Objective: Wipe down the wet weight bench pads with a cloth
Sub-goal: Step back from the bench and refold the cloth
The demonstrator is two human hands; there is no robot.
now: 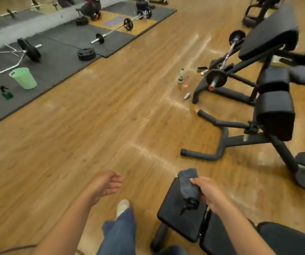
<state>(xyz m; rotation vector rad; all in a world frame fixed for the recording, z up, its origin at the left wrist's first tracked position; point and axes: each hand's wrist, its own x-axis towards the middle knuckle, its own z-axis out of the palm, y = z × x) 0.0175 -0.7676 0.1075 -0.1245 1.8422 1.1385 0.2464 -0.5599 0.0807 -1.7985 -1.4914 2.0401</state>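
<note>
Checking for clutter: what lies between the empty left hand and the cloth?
In the head view, only bare wood floor separates the left hand from the cloth.

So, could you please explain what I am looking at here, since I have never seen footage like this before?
This is one picture from a wide-angle camera worn on a person's head, looking forward and down in a gym, so you see their own arms. The right hand holds a dark grey cloth against the black bench pad, which is what is being wiped. The left hand hangs free over the wooden floor, fingers loosely curled, holding nothing. Further off, a green bucket and a green spray bottle stand on the dark mat, and two small bottles stand beside another bench.
</note>
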